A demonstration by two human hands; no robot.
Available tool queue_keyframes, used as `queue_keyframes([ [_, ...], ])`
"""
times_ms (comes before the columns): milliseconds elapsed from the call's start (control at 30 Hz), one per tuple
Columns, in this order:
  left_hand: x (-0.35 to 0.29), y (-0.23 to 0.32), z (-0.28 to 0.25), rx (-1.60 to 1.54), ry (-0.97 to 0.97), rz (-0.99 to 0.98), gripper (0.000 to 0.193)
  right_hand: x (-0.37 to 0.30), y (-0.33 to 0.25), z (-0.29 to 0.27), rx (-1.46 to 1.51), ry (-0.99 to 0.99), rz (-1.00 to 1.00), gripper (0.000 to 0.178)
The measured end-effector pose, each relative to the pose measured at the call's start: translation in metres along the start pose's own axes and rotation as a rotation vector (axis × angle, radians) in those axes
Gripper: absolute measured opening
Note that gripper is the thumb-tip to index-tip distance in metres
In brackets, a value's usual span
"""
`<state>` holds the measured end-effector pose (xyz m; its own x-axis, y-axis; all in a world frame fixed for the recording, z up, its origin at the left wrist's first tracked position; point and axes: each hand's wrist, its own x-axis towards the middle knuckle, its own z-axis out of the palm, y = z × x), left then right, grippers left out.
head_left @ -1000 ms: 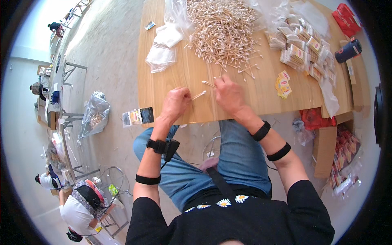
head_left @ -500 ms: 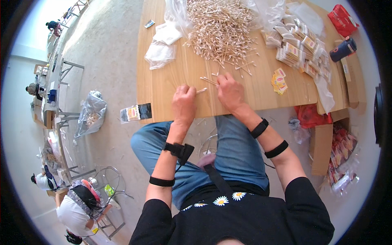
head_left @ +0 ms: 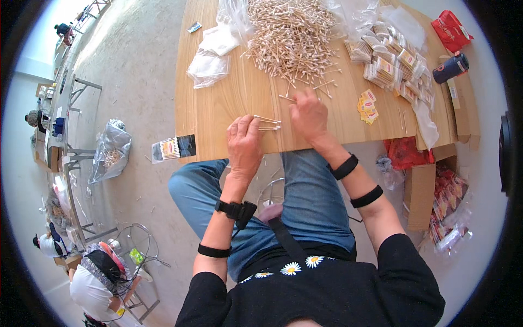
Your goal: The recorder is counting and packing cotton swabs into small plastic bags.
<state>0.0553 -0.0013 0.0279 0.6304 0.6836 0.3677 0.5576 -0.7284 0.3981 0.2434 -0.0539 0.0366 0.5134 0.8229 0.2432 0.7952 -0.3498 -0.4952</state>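
Cotton swabs stick out to the right from the closed fingers of my left hand, near the table's front edge. My right hand is a little farther forward and to the right, its fingers bent in a pinch. One cotton swab pokes out leftward from those fingertips; the rest of it is hidden by the hand. Beyond both hands lies a large heap of loose cotton swabs, with stray ones scattered along its near side.
Clear plastic bags lie left of the heap. To the right are packed swab bundles, small yellow cards, a dark bottle and a red bag. A swab packet overhangs the table's left corner. Coworkers sit far left.
Two swabs beside my right hand are no longer on the table there, and more swabs show in my left hand. My right hand has shifted slightly forward. The whole view has shifted a little.
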Motion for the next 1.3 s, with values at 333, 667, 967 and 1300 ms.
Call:
queue_keyframes([
  [333, -0.009, 0.006, 0.017, 0.145, -0.242, 0.140, 0.095, 0.027, -0.003, 0.017, -0.039, -0.035, 0.077, 0.015],
  [667, -0.009, 0.006, 0.021, 0.140, -0.209, 0.134, 0.096, 0.016, 0.021, 0.005, -0.039, -0.168, -0.018, 0.014],
  [967, -0.006, 0.010, 0.020, 0.149, -0.207, 0.153, 0.093, -0.004, -0.008, 0.020, 0.040, -0.166, -0.130, 0.008],
  [1300, -0.006, 0.010, 0.024, 0.159, -0.216, 0.135, 0.093, 0.034, 0.003, 0.026, -0.171, -0.087, -0.027, 0.012],
])
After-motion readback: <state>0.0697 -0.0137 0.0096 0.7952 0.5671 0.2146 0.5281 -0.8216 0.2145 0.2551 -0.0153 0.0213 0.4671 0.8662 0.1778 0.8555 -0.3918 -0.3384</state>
